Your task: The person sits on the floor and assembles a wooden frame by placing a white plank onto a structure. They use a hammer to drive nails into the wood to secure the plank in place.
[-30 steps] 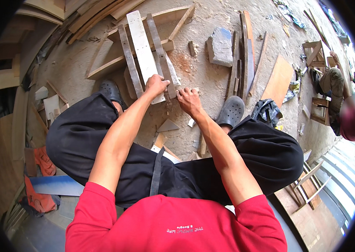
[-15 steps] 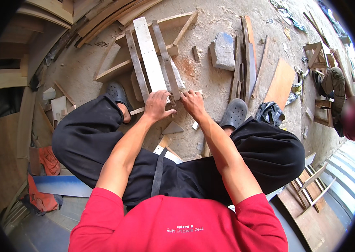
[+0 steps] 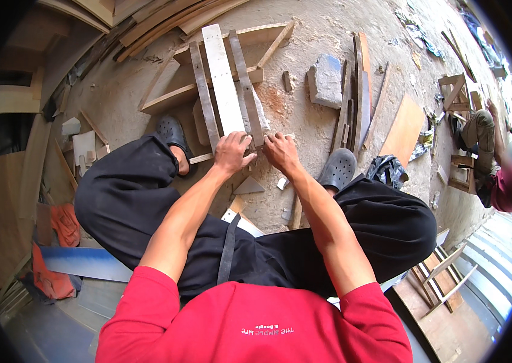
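A wooden frame (image 3: 186, 94) lies on the ground between my feet, with a long white board (image 3: 221, 78) running toward me along its top. Flanking the board are two grey-brown slats, a left slat (image 3: 203, 91) and a right slat (image 3: 244, 85). My left hand (image 3: 232, 151) bends its fingers over the near end of the white board, its thumb reaching toward the right slat. Curled fingers of my right hand (image 3: 281, 150) press at the near end of the right slat. The fingertips partly hide both ends.
A grey-white block (image 3: 325, 81) and several long strips (image 3: 362, 91) lie to the right, with a flat plywood panel (image 3: 402, 127) beyond them. A black plastic bag (image 3: 387, 170) is by my right shoe (image 3: 338, 167). Another person (image 3: 486, 130) sits at the far right.
My left hand has shifted slightly right, closer to the right hand. The scene sits a little lower and further right in view. Both hands stay at the frame's near end.
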